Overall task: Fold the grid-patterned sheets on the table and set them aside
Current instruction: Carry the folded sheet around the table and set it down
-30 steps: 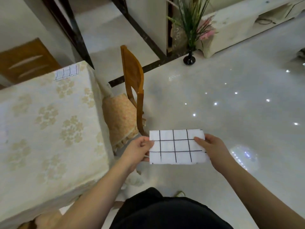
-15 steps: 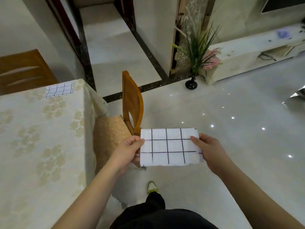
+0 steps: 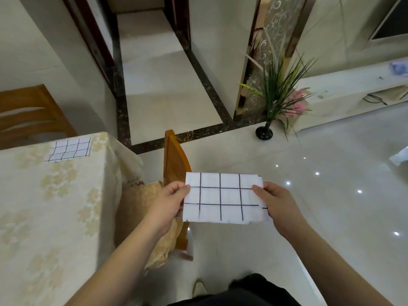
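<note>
white black-gridded sheet [image 3: 223, 197], floral beige tablecloth [image 3: 44, 206]

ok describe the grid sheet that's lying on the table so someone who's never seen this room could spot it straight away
Find the table with the pale floral cloth on the left of the view. At its far right corner, just in front of a wooden chair back, a small white grid sheet lies flat. Unlike the other grid sheet, held in mid-air between both hands, nothing touches it.
</note>
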A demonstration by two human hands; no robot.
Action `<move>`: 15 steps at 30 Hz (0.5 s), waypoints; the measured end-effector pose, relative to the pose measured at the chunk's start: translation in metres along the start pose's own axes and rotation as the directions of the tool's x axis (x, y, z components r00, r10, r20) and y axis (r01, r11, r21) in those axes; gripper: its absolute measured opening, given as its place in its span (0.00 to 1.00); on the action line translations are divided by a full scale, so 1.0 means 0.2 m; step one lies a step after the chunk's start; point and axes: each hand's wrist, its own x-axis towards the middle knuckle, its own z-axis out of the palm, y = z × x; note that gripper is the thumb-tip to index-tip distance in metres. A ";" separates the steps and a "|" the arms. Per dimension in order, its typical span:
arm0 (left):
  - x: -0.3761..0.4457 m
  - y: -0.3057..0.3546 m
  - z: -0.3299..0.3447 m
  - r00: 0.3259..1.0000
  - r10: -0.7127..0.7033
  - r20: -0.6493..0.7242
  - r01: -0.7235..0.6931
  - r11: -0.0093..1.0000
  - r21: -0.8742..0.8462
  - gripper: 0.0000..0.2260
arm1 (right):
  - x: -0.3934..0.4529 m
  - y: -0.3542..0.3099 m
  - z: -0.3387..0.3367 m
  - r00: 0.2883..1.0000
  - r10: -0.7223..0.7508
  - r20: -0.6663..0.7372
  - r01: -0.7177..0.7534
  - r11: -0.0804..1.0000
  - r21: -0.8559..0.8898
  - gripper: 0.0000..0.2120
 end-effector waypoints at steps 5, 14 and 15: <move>0.26 0.11 0.11 0.999 -0.008 -0.047 0.008 1.000 -0.007 0.09 | 0.36 -0.10 -0.05 0.998 0.013 0.058 -0.011 1.000 -0.024 0.06; 0.72 0.44 0.39 0.983 -0.041 -0.178 0.033 0.998 -0.046 0.06 | 1.11 -0.36 -0.22 0.973 0.018 0.228 -0.009 0.999 -0.044 0.05; 0.76 0.48 0.41 0.979 -0.040 -0.199 0.032 0.999 -0.044 0.06 | 1.17 -0.40 -0.24 0.966 0.021 0.258 -0.009 0.999 -0.046 0.05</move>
